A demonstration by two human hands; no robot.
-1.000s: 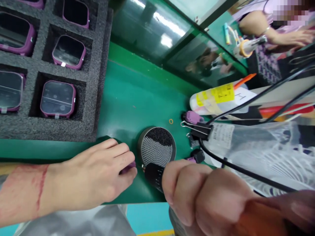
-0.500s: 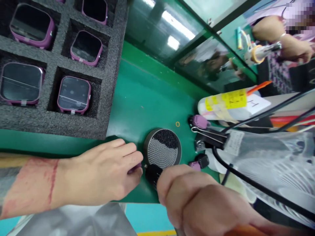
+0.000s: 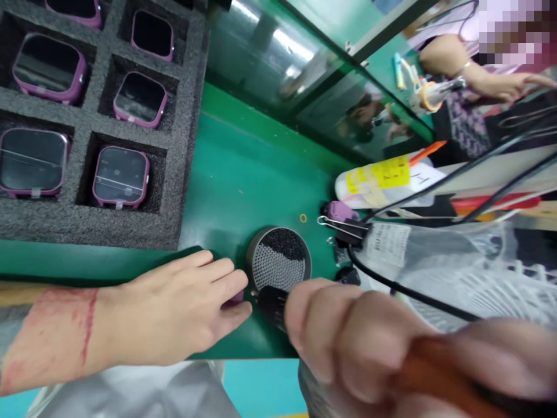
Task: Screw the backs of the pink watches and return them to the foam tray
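Observation:
My left hand (image 3: 187, 307) rests near the green table's front edge, fingers curled round a small purple piece (image 3: 235, 298) that is mostly hidden. My right hand (image 3: 361, 331) grips a black tool (image 3: 272, 305) with an orange-brown handle part (image 3: 439, 371); its tip points left toward my left fingertips. Just beyond the tip stands a round dish (image 3: 281, 261) of small dark screws over a dimpled grey base. At the upper left, a grey foam tray (image 3: 126, 226) holds several purple-framed watches (image 3: 120, 175) in its compartments.
An orange ring (image 3: 303, 218) lies behind the dish. To the right are a white bottle with yellow label (image 3: 376, 177), a purple watch part (image 3: 342, 212), a binder clip (image 3: 348, 231), clear plastic bags (image 3: 448, 278) and black cables. Another person's hand (image 3: 500, 84) shows beyond the glass partition (image 3: 261, 52).
The whole view has shifted, so the table items sit slightly further left. My right hand has turned, showing more of its fingers and the tool's handle. The other person's hand has moved.

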